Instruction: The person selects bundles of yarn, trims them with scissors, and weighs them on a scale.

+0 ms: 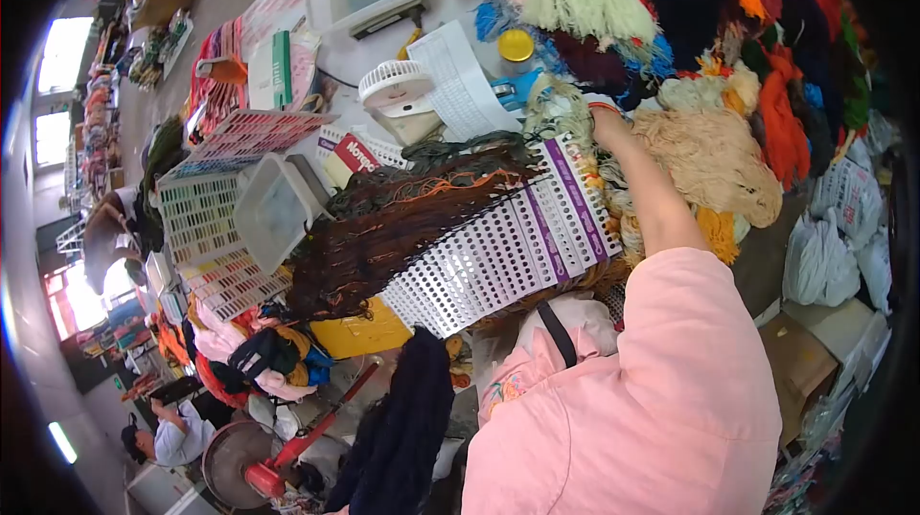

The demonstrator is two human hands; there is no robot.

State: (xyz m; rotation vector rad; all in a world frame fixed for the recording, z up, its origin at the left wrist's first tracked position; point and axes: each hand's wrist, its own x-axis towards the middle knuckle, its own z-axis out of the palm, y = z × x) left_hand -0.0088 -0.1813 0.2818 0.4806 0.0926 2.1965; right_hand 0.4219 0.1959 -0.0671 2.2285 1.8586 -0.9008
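My right arm, in a pink sleeve, reaches up to the far edge of the punched cards. My right hand (602, 114) is among pale green threads (563, 111), a red band near it; its fingers are hidden. Just below lie white punched cards (479, 266) with purple strips, overlapping in a row. Dark brown threads (355, 256) and dark green threads (422, 170) hang from the cards' holes and spread to the left. My left hand is not in view.
Beige yarn (709, 151) and coloured skeins lie at the right. A small white fan (398, 84), a printed sheet (460, 79), a plastic tub (278, 204) and baskets (201, 218) stand around. Dark navy yarn (407, 419) hangs in front; a person (177, 434) sits beyond.
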